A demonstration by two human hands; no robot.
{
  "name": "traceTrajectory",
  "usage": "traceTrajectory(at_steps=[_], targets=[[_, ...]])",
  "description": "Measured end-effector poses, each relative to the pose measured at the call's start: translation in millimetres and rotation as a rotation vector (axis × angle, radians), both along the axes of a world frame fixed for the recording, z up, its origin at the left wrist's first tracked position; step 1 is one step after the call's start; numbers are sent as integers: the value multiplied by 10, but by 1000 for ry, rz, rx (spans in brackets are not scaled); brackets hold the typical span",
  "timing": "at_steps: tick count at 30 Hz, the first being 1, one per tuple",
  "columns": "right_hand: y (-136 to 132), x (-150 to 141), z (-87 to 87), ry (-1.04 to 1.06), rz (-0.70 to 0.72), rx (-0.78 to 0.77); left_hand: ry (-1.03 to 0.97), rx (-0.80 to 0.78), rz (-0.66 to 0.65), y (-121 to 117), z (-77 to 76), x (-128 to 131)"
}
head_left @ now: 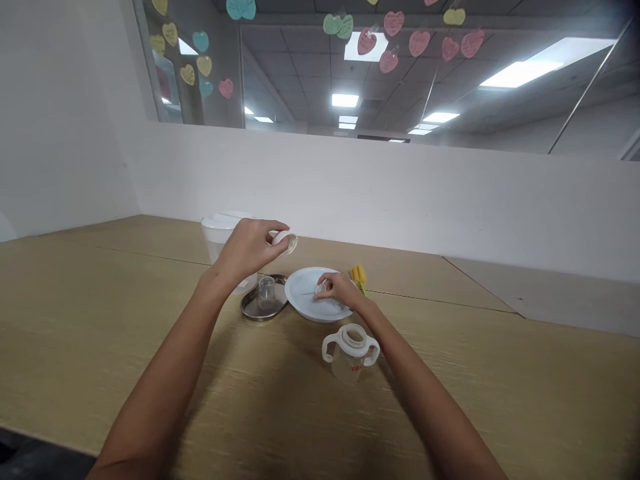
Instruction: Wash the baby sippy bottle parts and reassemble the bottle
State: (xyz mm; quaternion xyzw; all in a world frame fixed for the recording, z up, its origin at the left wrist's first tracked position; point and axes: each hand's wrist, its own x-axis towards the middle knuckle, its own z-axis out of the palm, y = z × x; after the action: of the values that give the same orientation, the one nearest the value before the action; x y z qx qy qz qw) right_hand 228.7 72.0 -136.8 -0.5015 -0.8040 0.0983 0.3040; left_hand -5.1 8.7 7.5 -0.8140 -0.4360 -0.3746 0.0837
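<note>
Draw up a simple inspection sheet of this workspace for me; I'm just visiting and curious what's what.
Surface: wood-toned table, seams visible.
Job's things: white ring, held up; two-handled cup, upright, open-topped; white dish; small clear piece at the dish.
Clutter: metal tray bearing a clear dome-shaped piece; white container, partly hidden; yellow-topped item behind the dish.
Left fingers: pinching the ring.
Right fingers: over the dish, at the small clear piece; grip unclear.
Cables: nothing seen.
Surroundings: white wall; window with heart-shaped notes.
</note>
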Motion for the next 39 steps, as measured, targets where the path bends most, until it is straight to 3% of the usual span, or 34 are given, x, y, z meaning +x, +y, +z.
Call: traceTrajectory(at_steps=[5, 11, 19, 23, 26, 33, 39], targets=[[6, 102, 151, 192, -75, 66, 16, -13, -5, -10, 8, 8], [-110, 122, 387, 566, -118, 68, 41, -36, -12, -10, 14, 10], [-566, 98, 963, 1031, -197, 348, 6, -36, 17, 20, 28, -42], [-895, 192, 1203, 1000, -118, 143, 15, -26, 34, 34, 35, -68], [-1072, 242, 1289, 909, -32, -52, 24, -22, 32, 36, 34, -70], [-1122, 280, 1281, 669, 177, -331, 55, -32, 25, 23, 39, -51], [-1116, 249, 1263, 601, 208, -435, 55, -29, 19, 12, 43, -46]])
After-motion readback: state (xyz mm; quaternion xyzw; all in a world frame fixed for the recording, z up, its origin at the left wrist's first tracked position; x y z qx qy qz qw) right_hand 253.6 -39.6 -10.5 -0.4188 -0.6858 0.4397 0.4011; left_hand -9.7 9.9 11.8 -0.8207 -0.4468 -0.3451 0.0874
